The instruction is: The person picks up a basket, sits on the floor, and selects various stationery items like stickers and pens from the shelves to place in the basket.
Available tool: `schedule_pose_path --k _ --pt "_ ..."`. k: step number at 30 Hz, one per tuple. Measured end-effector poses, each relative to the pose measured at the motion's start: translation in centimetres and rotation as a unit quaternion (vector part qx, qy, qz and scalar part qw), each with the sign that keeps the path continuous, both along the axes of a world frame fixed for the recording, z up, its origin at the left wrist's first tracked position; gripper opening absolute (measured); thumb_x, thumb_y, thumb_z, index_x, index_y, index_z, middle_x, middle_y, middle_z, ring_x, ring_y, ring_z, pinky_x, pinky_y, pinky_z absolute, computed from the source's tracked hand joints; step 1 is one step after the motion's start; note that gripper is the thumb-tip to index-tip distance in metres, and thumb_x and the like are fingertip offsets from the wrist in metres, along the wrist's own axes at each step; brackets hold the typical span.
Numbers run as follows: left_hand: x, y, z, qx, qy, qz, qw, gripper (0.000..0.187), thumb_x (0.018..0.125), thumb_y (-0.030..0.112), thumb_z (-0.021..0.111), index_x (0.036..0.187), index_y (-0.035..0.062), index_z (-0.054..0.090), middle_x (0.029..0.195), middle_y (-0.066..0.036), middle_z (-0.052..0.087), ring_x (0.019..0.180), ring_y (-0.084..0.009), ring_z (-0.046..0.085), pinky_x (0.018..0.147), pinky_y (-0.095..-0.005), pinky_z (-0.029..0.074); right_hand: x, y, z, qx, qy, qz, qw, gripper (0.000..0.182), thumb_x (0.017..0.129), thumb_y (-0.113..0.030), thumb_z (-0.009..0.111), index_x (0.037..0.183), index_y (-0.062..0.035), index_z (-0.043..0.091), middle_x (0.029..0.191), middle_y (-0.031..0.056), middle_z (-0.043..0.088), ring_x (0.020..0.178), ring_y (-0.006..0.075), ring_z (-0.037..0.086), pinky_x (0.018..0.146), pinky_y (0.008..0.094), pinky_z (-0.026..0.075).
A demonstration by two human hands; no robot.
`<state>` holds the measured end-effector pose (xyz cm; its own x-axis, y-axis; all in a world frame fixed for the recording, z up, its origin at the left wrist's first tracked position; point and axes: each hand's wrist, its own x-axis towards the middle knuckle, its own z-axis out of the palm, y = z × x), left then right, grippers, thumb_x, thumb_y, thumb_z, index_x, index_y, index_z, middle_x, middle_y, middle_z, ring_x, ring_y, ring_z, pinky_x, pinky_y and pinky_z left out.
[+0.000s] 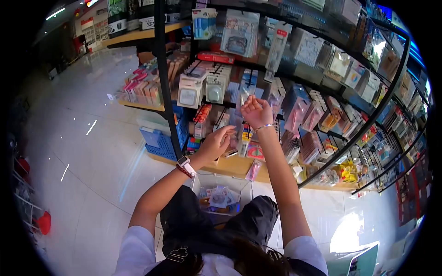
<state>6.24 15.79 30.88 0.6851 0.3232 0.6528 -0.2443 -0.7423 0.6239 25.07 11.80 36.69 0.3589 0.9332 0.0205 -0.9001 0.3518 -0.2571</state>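
Note:
My left hand (217,143), with a watch (185,164) on the wrist, is in front of the lower display rack. Its fingers are loosely bent and point right, towards small hanging packets, with no held thing visible. Higher up, my right hand (257,112), with a thin bracelet (264,127), has its palm turned towards me and its fingers curled. It overlaps a clear hanging packet (247,85); whether the fingers grip it is hard to make out. Between my knees stands a white bin (195,186) holding several clear packets.
Hooks on the black-framed rack (166,83) carry many packaged goods, including white square cases (188,96). A blue basket (159,142) sits at its left end. A pink packet (253,170) is at the bin's right. Shiny tiled floor (83,152) spreads to the left.

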Motion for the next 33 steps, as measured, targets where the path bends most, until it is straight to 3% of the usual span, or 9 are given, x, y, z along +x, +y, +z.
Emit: schedule_pose_path --k 4,5,8,11,14,15,19,28,33 --pt "-0.6 -0.1 5.6 0.135 -0.043 0.032 0.989 0.034 0.080 -0.001 0.046 0.114 -0.0002 0.042 0.107 -0.013 0.055 0.097 -0.0221 0.055 0.081 -0.0287 0.044 -0.2 1.0 5.0 0.019 -0.075 -0.013 0.997 0.033 0.080 -0.020 0.043 0.105 0.0000 0.049 0.099 0.0112 0.057 0.076 0.0210 0.053 0.074 0.0359 0.043" --pt "-0.5 0.0 6.4 0.114 -0.046 0.022 0.992 0.035 0.080 -0.001 0.047 0.114 -0.0001 0.042 0.110 -0.013 0.053 0.100 -0.0219 0.054 0.081 -0.0288 0.045 0.8 2.0 5.4 0.079 -0.101 0.012 0.992 0.041 0.081 -0.017 0.045 0.116 0.0023 0.038 0.116 0.0184 0.047 0.095 0.0260 0.051 0.083 0.0391 0.041" --pt "-0.4 -0.2 7.4 0.072 -0.067 -0.003 0.995 0.037 0.080 -0.002 0.047 0.116 0.0011 0.041 0.109 -0.013 0.054 0.101 -0.0218 0.053 0.081 -0.0294 0.045 -0.9 2.6 10.8 0.003 -0.040 0.006 0.999 0.060 0.079 -0.017 0.049 0.127 0.0016 0.019 0.126 0.0227 0.032 0.109 0.0331 0.041 0.089 0.0425 0.039" --pt "-1.2 -1.3 7.6 0.067 -0.061 -0.008 0.996 0.036 0.079 -0.003 0.046 0.115 0.0009 0.041 0.112 -0.012 0.052 0.102 -0.0212 0.053 0.082 -0.0296 0.045 3.7 7.3 11.3 0.023 0.017 0.022 0.999 0.072 0.077 -0.014 0.052 0.129 0.0010 0.006 0.131 0.0257 0.018 0.117 0.0391 0.030 0.094 0.0451 0.035" --pt "-2.1 -1.7 7.0 0.068 -0.025 0.001 0.997 0.035 0.079 -0.003 0.047 0.114 0.0012 0.043 0.114 -0.011 0.051 0.102 -0.0208 0.053 0.082 -0.0301 0.045 5.3 9.9 11.5 0.049 -0.035 -0.028 0.998 0.066 0.078 -0.014 0.051 0.127 0.0020 0.010 0.130 0.0251 0.020 0.118 0.0392 0.030 0.094 0.0451 0.035" --pt "-2.4 -1.8 6.8 0.064 -0.012 -0.007 0.998 0.035 0.080 -0.002 0.047 0.114 0.0014 0.043 0.113 -0.011 0.051 0.101 -0.0207 0.054 0.081 -0.0298 0.046 5.6 10.1 11.9 0.029 0.021 -0.021 0.999 0.048 0.079 -0.010 0.048 0.118 0.0042 0.024 0.128 0.0251 0.022 0.119 0.0389 0.030 0.095 0.0454 0.035" --pt "-2.6 -1.4 5.8 0.044 0.026 -0.033 0.998 0.030 0.081 -0.001 0.047 0.110 0.0008 0.046 0.112 -0.011 0.051 0.095 -0.0201 0.057 0.075 -0.0274 0.049 4.9 9.6 12.4 0.001 0.028 -0.080 0.996 0.023 0.082 -0.004 0.044 0.101 0.0066 0.037 0.127 0.0245 0.026 0.116 0.0381 0.034 0.095 0.0456 0.036" --pt "-1.9 -1.9 6.3 0.005 0.027 -0.056 0.998 0.022 0.080 0.000 0.050 0.102 0.0008 0.053 0.105 -0.012 0.055 0.089 -0.0187 0.058 0.072 -0.0266 0.050 5.2 8.5 14.9 -0.077 0.043 -0.032 0.996 0.021 0.081 0.006 0.040 0.100 0.0138 0.039 0.111 0.0207 0.043 0.105 0.0338 0.044 0.092 0.0424 0.041" --pt "-2.2 -1.6 5.3 0.070 0.040 -0.048 0.996 0.020 0.077 -0.001 0.052 0.095 0.0012 0.057 0.094 -0.011 0.060 0.086 -0.0208 0.059 0.072 -0.0286 0.047 4.3 8.6 14.4 -0.084 -0.015 -0.017 0.996 0.021 0.080 0.008 0.041 0.100 0.0139 0.039 0.106 0.0205 0.045 0.103 0.0334 0.046 0.091 0.0401 0.042"
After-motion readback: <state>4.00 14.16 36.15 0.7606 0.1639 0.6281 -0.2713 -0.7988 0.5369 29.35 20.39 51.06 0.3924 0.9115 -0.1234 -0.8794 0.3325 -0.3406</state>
